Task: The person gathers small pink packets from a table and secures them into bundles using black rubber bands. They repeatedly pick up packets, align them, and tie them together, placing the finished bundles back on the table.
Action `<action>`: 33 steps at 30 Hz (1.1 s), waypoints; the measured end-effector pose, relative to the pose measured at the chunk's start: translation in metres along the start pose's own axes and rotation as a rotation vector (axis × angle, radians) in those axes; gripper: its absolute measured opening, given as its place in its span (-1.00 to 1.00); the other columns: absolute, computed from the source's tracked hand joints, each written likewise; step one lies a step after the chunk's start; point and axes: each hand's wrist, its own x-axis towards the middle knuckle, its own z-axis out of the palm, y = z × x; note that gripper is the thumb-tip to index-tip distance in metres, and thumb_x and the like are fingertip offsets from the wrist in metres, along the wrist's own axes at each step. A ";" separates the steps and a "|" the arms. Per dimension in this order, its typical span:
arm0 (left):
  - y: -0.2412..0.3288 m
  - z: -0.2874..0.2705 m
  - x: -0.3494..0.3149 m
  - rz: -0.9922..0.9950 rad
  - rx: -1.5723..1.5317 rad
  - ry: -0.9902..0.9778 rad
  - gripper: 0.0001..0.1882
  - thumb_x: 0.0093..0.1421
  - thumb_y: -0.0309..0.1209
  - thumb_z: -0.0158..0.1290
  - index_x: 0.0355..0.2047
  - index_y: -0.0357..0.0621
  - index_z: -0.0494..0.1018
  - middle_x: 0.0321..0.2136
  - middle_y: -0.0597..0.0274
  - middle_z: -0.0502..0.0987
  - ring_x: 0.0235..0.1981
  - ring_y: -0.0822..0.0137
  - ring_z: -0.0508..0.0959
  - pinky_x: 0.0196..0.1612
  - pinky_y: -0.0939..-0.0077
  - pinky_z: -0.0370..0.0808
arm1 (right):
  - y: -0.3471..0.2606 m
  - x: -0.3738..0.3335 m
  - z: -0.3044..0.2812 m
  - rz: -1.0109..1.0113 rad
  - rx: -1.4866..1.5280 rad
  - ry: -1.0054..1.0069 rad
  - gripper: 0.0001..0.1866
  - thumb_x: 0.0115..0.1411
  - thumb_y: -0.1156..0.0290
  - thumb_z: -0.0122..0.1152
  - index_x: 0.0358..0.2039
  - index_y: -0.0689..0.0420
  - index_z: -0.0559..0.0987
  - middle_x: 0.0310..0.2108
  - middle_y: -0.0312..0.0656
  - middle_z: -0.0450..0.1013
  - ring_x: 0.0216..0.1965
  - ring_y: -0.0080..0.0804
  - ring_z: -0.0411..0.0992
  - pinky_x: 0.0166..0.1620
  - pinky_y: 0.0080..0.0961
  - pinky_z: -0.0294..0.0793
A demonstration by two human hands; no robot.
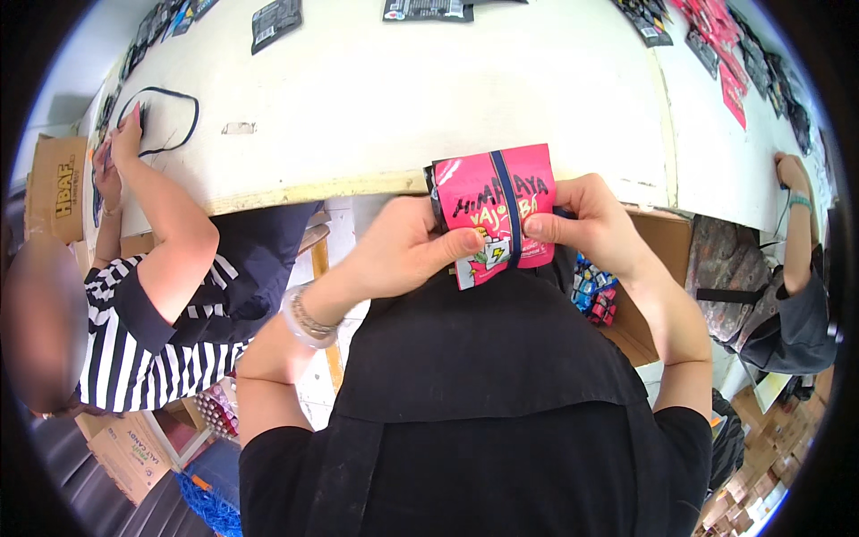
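A bundle of pink pouches point(467, 192) stands in front of my chest, just off the table's near edge. Around its middle runs a dark blue elastic band point(506, 192). My left hand point(413, 246) is closed on the bundle's left side, thumb across the front and fingers behind. On the other side, my right hand point(577, 224) grips the bundle with its thumb pressed beside the band; its other fingers are mostly hidden behind. A black edge shows behind the pink pouch at the left.
The white table point(358, 98) bears black pouches point(276, 22) at its far edge and pink pouches point(732, 89) at the far right. A person in stripes point(161, 331) works at the left near a loose band point(197, 121); another person's arm point(796, 224) reaches in right. A cardboard box point(658, 251) sits below.
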 end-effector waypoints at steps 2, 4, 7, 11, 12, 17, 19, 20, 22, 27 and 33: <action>0.017 -0.021 0.012 -0.099 0.182 0.086 -0.71 0.23 -0.28 0.07 -0.26 -0.31 0.54 -0.49 0.18 0.59 -0.46 0.52 0.51 -0.34 0.55 0.47 | -0.015 0.010 -0.011 0.045 0.010 0.034 -0.77 0.13 0.48 0.27 -0.23 0.33 0.61 -0.36 -0.16 0.58 -0.33 -0.62 0.46 -0.19 -0.60 0.47; 0.023 -0.044 0.025 -0.162 0.293 0.155 -0.76 0.20 -0.34 0.06 -0.40 -0.31 0.55 -0.62 0.22 0.53 -0.57 0.52 0.45 -0.45 0.57 0.41 | -0.030 0.025 -0.019 0.049 -0.094 0.094 -0.76 0.12 0.46 0.27 -0.24 0.37 0.61 -0.38 -0.13 0.58 -0.37 -0.62 0.47 -0.23 -0.63 0.47; 0.027 -0.061 0.035 -0.095 0.337 0.150 -0.75 0.18 -0.35 0.06 -0.51 -0.29 0.54 -0.75 0.33 0.38 -0.68 0.56 0.26 -0.58 0.59 0.24 | -0.029 0.045 -0.029 0.003 -0.081 0.149 -0.77 0.12 0.43 0.27 -0.31 0.38 0.62 -0.43 -0.21 0.56 -0.43 -0.68 0.42 -0.34 -0.70 0.38; 0.048 -0.078 0.042 -0.101 0.203 0.066 -0.78 0.19 -0.40 0.05 -0.51 -0.29 0.54 -0.62 0.36 0.37 -0.53 0.58 0.29 -0.42 0.65 0.25 | -0.030 0.066 -0.041 0.034 -0.193 0.210 -0.72 0.10 0.33 0.25 -0.35 0.35 0.64 -0.54 -0.16 0.54 -0.51 -0.59 0.42 -0.39 -0.60 0.37; 0.048 -0.078 0.044 0.003 0.204 0.051 -0.79 0.20 -0.43 0.04 -0.51 -0.33 0.52 -0.57 0.35 0.37 -0.47 0.57 0.32 -0.35 0.66 0.29 | -0.016 0.076 -0.045 -0.014 -0.319 0.214 -0.69 0.07 0.26 0.28 -0.38 0.31 0.66 -0.58 -0.07 0.55 -0.55 -0.50 0.45 -0.39 -0.50 0.41; 0.028 -0.055 0.084 -0.087 0.082 0.242 -0.77 0.16 -0.39 0.11 -0.42 -0.38 0.58 -0.32 0.19 0.56 -0.29 0.48 0.49 -0.19 0.63 0.39 | -0.007 0.101 -0.026 0.001 -0.493 0.244 -0.60 0.05 0.13 0.25 -0.49 0.29 0.64 -0.68 0.01 0.46 -0.62 -0.30 0.45 -0.46 -0.38 0.39; 0.021 -0.059 0.092 -0.129 0.106 0.203 -0.77 0.16 -0.39 0.11 -0.39 -0.39 0.57 -0.31 0.21 0.55 -0.31 0.51 0.48 -0.21 0.64 0.40 | -0.007 0.102 -0.027 0.008 -0.565 0.245 -0.56 0.09 0.09 0.21 -0.57 0.29 0.61 -0.70 0.02 0.44 -0.62 -0.18 0.45 -0.47 -0.33 0.39; 0.020 -0.061 0.094 -0.151 0.118 0.184 -0.77 0.16 -0.40 0.12 -0.38 -0.40 0.57 -0.31 0.22 0.55 -0.32 0.52 0.48 -0.22 0.64 0.40 | -0.010 0.102 -0.026 0.013 -0.610 0.240 -0.56 0.10 0.10 0.20 -0.58 0.29 0.61 -0.70 0.03 0.43 -0.61 -0.16 0.46 -0.47 -0.31 0.39; 0.020 -0.059 0.093 -0.157 0.107 0.146 -0.83 0.08 -0.49 0.17 -0.36 -0.38 0.55 -0.29 0.26 0.54 -0.39 0.56 0.47 -0.31 0.66 0.41 | -0.019 0.099 -0.023 0.036 -0.704 0.229 -0.57 0.12 0.12 0.17 -0.60 0.29 0.59 -0.70 0.04 0.43 -0.60 -0.12 0.46 -0.47 -0.27 0.40; 0.013 -0.041 0.092 0.059 0.535 0.225 -0.81 -0.06 -0.58 0.24 -0.41 -0.34 0.48 -0.40 0.25 0.51 -0.51 0.52 0.47 -0.41 0.59 0.44 | -0.032 0.090 -0.027 -0.106 -1.159 0.158 -0.66 0.16 0.25 0.11 -0.37 0.36 0.51 -0.63 0.06 0.46 -0.53 -0.01 0.49 -0.44 -0.18 0.44; 0.012 -0.035 0.096 0.055 0.440 0.284 -0.80 -0.13 -0.54 0.22 -0.47 -0.27 0.44 -0.56 0.10 0.46 -0.50 0.18 0.46 -0.38 0.34 0.41 | -0.064 0.083 -0.011 -0.470 -1.058 0.067 -0.63 -0.02 0.51 0.20 -0.20 0.30 0.31 -0.62 0.02 0.46 -0.51 0.02 0.49 -0.45 -0.20 0.45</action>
